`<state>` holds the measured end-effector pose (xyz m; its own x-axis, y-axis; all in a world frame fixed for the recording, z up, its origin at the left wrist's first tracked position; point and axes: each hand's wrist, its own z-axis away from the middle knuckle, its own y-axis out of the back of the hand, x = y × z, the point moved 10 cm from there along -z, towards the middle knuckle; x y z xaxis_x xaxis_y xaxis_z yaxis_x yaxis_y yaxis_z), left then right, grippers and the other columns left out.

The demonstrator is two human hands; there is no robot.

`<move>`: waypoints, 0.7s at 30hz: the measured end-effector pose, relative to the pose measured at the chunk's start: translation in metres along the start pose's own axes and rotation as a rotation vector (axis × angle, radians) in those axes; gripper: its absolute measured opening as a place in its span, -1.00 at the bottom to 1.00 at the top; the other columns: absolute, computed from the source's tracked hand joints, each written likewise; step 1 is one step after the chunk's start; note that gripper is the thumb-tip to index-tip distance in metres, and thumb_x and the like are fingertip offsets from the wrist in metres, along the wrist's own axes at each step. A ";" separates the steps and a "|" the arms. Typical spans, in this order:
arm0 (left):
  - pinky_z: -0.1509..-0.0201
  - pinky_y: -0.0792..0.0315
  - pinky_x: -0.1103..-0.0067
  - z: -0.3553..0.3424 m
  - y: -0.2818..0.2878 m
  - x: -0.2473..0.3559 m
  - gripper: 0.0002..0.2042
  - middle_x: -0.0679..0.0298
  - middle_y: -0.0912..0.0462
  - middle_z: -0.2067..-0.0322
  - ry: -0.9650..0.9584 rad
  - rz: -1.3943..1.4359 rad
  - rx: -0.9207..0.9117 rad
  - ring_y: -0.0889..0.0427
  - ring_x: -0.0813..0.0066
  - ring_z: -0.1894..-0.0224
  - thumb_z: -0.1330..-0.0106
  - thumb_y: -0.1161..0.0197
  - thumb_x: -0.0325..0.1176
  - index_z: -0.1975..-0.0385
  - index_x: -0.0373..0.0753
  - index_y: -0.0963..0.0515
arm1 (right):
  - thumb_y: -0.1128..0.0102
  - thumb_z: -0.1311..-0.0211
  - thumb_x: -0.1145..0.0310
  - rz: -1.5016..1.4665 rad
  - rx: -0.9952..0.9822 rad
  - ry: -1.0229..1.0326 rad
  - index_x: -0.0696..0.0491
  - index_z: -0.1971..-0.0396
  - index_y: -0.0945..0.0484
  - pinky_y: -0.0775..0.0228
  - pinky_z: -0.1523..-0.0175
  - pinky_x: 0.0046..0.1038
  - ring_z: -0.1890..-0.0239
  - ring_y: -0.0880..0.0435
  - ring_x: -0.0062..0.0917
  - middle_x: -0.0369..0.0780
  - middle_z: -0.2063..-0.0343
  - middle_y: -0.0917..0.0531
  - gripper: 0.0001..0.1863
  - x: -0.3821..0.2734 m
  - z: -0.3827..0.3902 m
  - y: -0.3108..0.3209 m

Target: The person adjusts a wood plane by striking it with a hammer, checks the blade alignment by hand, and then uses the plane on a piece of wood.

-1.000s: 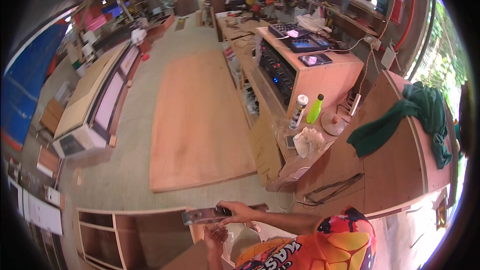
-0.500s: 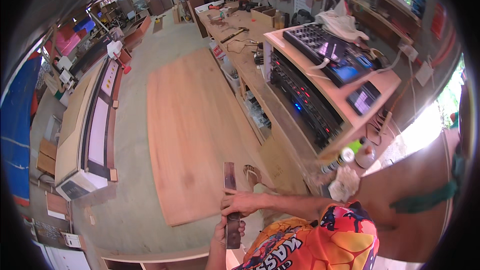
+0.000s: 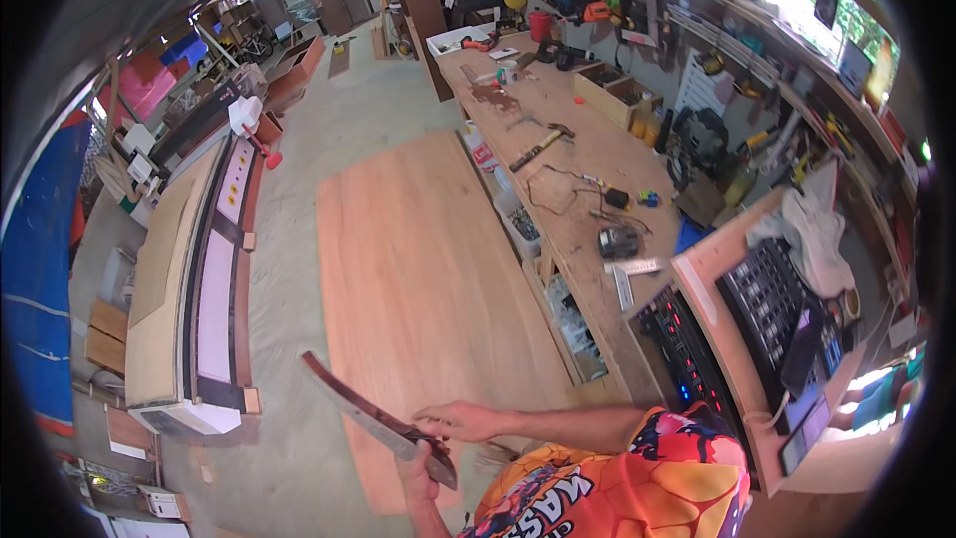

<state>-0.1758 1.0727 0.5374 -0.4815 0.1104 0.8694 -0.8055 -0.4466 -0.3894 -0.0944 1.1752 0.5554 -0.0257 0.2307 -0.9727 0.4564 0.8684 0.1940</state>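
Note:
A long, narrow, slightly curved dark brown strip (image 3: 360, 404) with a greyish edge slants across the near end of a wooden panel, its far end pointing up and left. I cannot tell its exact kind. My left hand (image 3: 420, 472) is closed round it near its lower end. My right hand (image 3: 460, 420) lies just above that grip, its index finger stretched out and its other fingers close to or touching the strip's upper side. The large pale brown panel (image 3: 428, 259) lies beyond and beneath my hands.
Along the right runs a wooden workbench (image 3: 558, 179) bearing a hammer (image 3: 543, 146), cords and tools. A cabinet with lit audio gear (image 3: 687, 349) carries a mixer (image 3: 767, 289) near my right side. At left sits a long boxy piece (image 3: 164, 289) on the concrete floor (image 3: 284, 269).
The strip has swung from upright to a leftward slant. My right hand has loosened from its wrap across the strip. The view has turned, showing more of the bench.

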 end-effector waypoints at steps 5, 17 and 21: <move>0.23 -0.62 0.38 -0.137 0.027 0.067 -0.55 0.20 -0.65 0.20 -0.033 0.168 0.106 -0.69 0.34 0.25 -0.44 -0.41 -0.13 -0.19 -0.15 -0.45 | 0.02 -0.66 0.02 0.083 0.086 0.137 0.14 -0.12 -0.57 -0.52 -0.03 -0.15 0.08 -0.68 -0.14 -0.06 0.16 -0.61 -0.54 0.008 -0.122 0.057; -0.01 -0.60 0.34 -0.519 -0.118 0.111 -0.43 0.11 -0.65 -0.01 0.236 -0.104 -0.360 -0.69 0.25 0.00 -0.47 -0.37 -0.23 -0.40 -0.20 -0.33 | -0.31 -0.49 0.19 -0.029 0.644 0.011 0.21 -0.03 -0.60 -0.64 0.22 -0.32 0.31 -0.76 -0.41 -0.14 0.23 -0.70 -0.62 0.109 -0.270 0.350; -0.08 -0.60 0.39 -0.599 -0.194 0.109 -0.48 0.12 -0.67 -0.05 0.287 -0.219 -0.438 -0.69 0.30 -0.08 -0.51 -0.32 -0.14 -0.38 -0.19 -0.41 | -0.30 -0.48 0.13 -0.140 0.835 -0.042 0.22 -0.12 -0.57 -0.64 0.19 -0.35 0.24 -0.73 -0.42 -0.13 0.16 -0.72 -0.53 0.170 -0.285 0.429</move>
<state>-0.2788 1.7036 0.5261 -0.3128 0.4229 0.8505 -0.9356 0.0171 -0.3526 -0.1568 1.7124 0.5097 -0.1052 0.1141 -0.9879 0.9590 0.2743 -0.0705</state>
